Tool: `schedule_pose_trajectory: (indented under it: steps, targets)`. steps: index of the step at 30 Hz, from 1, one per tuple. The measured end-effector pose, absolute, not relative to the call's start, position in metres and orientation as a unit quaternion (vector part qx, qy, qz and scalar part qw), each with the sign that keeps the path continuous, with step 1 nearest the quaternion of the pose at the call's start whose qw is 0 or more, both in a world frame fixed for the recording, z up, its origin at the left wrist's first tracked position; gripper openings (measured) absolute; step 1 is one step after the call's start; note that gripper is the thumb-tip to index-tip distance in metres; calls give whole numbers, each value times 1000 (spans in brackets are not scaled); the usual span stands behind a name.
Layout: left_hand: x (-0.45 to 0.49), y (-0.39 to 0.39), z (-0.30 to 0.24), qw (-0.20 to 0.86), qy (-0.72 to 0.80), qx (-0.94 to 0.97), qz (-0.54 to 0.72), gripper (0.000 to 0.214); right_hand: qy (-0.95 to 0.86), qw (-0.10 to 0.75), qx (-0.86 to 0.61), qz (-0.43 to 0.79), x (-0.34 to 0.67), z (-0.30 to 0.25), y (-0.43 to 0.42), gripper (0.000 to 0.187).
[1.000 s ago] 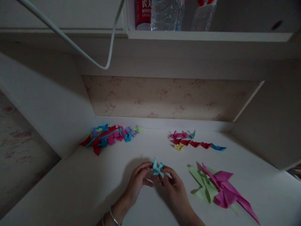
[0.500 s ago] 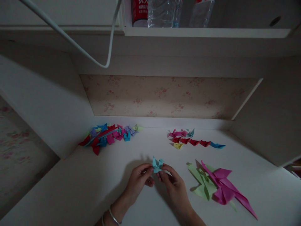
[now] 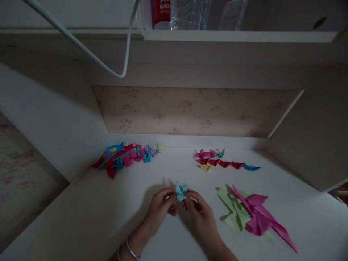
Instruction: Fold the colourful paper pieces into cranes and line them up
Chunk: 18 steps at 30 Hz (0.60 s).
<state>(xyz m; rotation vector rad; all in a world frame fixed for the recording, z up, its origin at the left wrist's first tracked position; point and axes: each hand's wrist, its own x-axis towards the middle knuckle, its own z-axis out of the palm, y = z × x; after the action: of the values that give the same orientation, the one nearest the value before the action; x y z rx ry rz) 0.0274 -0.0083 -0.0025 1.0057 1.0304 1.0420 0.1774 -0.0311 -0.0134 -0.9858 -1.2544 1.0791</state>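
Note:
A small light-blue origami crane (image 3: 181,192) is held up between my two hands, just above the white desk (image 3: 174,165). Thumb and forefinger of my left hand (image 3: 160,208) pinch its left side. On the other side, my right hand (image 3: 199,214) grips its edge the same way, the remaining fingers curled beneath. Part of the crane is covered by my fingertips. A silver bangle (image 3: 132,249) circles my left wrist.
Colourful folded paper pieces (image 3: 127,157) are heaped at the back left. Small cranes (image 3: 209,154) and a row of red folded pieces (image 3: 225,164) lie at the back right. Larger green (image 3: 236,214) and magenta paper foldings (image 3: 261,214) rest at right. A white lamp arm (image 3: 89,54) hangs overhead.
The crane has shifted very slightly to the left and tilted a little between my fingers. Both hands keep their pinch and have hardly moved.

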Motion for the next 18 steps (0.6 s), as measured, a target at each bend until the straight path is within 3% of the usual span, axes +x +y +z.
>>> schedule_pose_trajectory:
  steps: [18]
  targets:
    - [26, -11, 1, 667, 393, 467, 428, 40, -502, 570, -444, 476, 177, -14, -33, 22]
